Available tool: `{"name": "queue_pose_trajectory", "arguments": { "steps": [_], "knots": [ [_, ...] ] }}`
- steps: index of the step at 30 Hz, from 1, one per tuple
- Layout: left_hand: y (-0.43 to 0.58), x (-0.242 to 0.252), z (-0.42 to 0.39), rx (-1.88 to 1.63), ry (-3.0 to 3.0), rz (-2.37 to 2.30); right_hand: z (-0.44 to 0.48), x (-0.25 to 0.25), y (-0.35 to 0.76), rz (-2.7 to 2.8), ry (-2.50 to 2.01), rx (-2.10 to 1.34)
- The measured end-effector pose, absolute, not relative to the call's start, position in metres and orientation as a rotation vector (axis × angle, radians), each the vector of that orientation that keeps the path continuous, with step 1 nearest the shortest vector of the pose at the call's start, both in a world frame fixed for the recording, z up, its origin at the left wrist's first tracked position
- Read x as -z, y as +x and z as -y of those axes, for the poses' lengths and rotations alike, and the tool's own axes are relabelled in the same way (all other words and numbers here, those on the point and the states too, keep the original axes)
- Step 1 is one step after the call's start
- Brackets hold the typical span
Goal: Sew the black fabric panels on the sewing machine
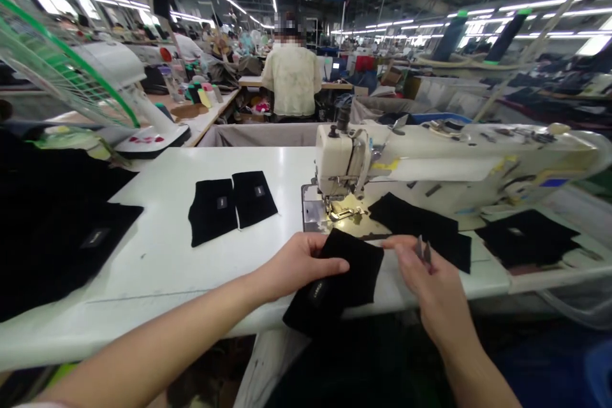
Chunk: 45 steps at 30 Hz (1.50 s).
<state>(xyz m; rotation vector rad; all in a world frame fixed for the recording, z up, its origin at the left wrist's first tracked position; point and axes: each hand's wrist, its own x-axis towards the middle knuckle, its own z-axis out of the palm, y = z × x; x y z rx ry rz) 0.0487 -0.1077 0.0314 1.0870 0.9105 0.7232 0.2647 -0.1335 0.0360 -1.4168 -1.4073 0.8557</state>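
My left hand (296, 264) grips the edge of a black fabric piece (342, 280), which has a small dark label and hangs over the front edge of the white sewing table (191, 268). My right hand (430, 287) pinches small pointed metal snips (421, 252), a little to the right of that piece. Just behind them, another black fabric piece (421, 229) lies beside the needle area of a cream industrial sewing machine (349, 166). The presser foot (342, 211) holds no fabric that I can see.
Two labelled black pieces (213, 211) lie side by side on the table. A dark fabric pile (57, 223) sits at the left, with another (526, 239) at the right. A fan (62, 70) stands far left. A co-worker (291, 80) sits beyond, among other workstations.
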Motion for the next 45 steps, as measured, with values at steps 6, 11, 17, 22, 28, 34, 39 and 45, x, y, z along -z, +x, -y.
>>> {"name": "queue_pose_trajectory", "arguments": {
  "steps": [6, 11, 17, 22, 28, 34, 39, 45],
  "knots": [
    [0.055, -0.037, 0.118, -0.474, 1.416, -0.91, 0.109, -0.05, 0.256, 1.667, -1.283, -1.351],
    [0.032, -0.034, 0.111, -0.504, 1.328, -1.065, 0.103, -0.036, 0.263, 1.247, -1.351, -1.063],
    [-0.005, -0.031, 0.103, -0.823, 1.105, -1.251, 0.109, -0.01, 0.283, 1.082, -1.462, -0.998],
    [-0.01, -0.027, 0.094, -0.973, 0.989, -1.243, 0.125, -0.006, 0.279, 1.165, -1.518, -1.052],
    [-0.001, -0.023, 0.057, -0.995, 1.431, -1.508, 0.156, 0.003, 0.257, 1.343, -1.442, -1.217],
    [0.02, -0.003, 0.013, -0.69, 2.109, -1.534, 0.174, 0.023, 0.239, 1.606, -1.404, -0.942],
    [0.029, 0.0, 0.003, -0.647, 2.126, -1.529, 0.173, 0.036, 0.242, 1.773, -1.205, -0.79],
    [0.031, -0.006, -0.001, -0.586, 2.106, -1.538, 0.167, 0.04, 0.249, 1.981, -0.996, -0.599]
  ]
}}
